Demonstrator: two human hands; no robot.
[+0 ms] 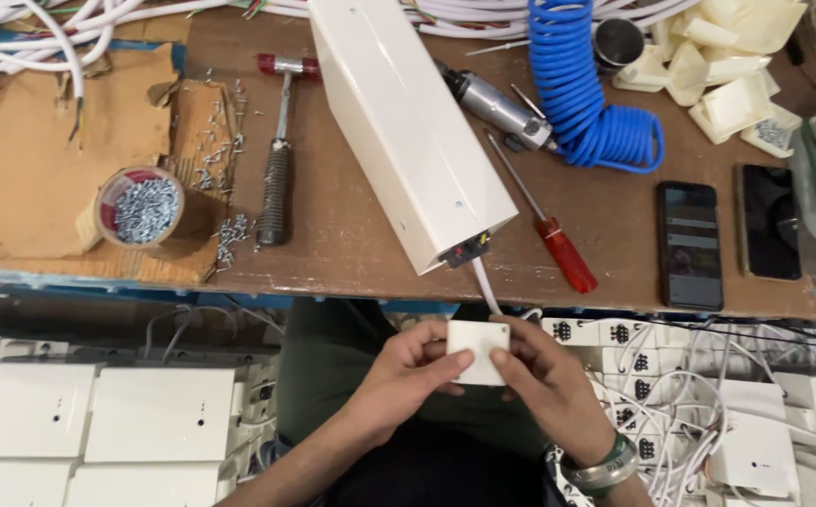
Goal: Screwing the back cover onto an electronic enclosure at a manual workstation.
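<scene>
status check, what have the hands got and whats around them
Left hand and right hand both gripping small white plastic cap, below bench edge. White cable runs from cap up to long white box. Red screwdriver beside box; nothing blocking.

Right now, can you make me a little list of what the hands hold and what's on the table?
left hand: grips the small white square piece from its left side
right hand: grips the same piece from its right side
white cable: runs from the piece up to the long white box
bench: brown, holds the box
tools: hammer, red-handled screwdriver, blue coiled hose
screws: heaped inside a tape roll
phones: two dark ones
below bench: stacked white boxes
</scene>
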